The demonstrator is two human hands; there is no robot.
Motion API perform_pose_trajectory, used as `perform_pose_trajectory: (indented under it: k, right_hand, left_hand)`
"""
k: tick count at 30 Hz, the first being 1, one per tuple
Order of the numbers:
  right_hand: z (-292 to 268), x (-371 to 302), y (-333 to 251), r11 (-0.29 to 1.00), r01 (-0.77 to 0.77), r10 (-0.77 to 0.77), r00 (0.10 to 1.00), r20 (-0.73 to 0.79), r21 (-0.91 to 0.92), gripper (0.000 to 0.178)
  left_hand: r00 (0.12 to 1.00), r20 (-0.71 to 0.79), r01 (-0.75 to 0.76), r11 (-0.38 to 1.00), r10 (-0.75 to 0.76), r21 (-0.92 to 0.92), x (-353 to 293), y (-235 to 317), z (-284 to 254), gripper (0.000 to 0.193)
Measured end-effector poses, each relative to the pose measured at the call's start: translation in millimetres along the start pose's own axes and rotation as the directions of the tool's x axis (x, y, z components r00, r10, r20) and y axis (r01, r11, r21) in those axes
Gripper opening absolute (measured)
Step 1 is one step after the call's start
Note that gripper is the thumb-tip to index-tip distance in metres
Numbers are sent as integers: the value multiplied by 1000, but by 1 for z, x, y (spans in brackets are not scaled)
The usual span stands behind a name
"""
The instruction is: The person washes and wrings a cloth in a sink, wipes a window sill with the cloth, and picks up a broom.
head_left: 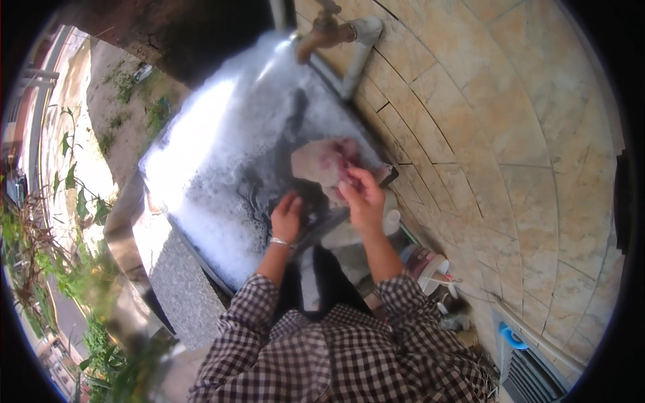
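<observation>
A pale cloth with pinkish-red patches [316,161] hangs over the near right part of a wide basin. My right hand [363,201] pinches its near right edge between thumb and fingers. To the left, my left hand [287,216] is over the dark water at the basin's near side, with its fingers loosely bent and apart. No object shows in it, though the fingertips are a little blurred. White foam [215,127] covers most of the water [259,191], leaving a dark patch in front of my hands.
A metal tap [322,33] and a pale pipe [356,67] stand at the far right of the basin, beside a tiled wall [484,121]. A grey stone slab [181,282] lies at the near left. Buckets [423,263] stand low on the right; green plants [87,295] grow at left.
</observation>
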State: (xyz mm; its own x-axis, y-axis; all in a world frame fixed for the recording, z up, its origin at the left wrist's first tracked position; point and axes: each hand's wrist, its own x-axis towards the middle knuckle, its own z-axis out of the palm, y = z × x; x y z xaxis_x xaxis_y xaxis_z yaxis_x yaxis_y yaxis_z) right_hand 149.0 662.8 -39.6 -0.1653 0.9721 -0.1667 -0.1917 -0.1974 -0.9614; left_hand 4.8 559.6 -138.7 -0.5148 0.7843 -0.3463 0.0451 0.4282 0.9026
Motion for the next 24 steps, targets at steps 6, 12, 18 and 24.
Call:
perform_pose_trajectory:
  k: [6, 12, 18, 24]
  right_hand:
    - [14, 20, 83, 755, 136, -3, 979, 203, -642, 29]
    - [26, 34, 98, 532, 22, 106, 990, 93, -846, 20]
    - [46, 10, 71, 644, 212, -86, 975, 206, -735, 9]
    - [57, -27, 57, 493, 469, -343, 879, 332, -733, 17]
  left_hand:
    - [913, -1, 345, 772, -409, -534, 19, 1, -22, 28]
    - [850, 151, 513, 724, -506, -461, 17, 33, -15, 49]
    - [707, 680, 705, 262, -195, -658, 43, 30, 0, 67]
    - [764, 645, 508, 581, 39, -636, 70, 31, 0, 55]
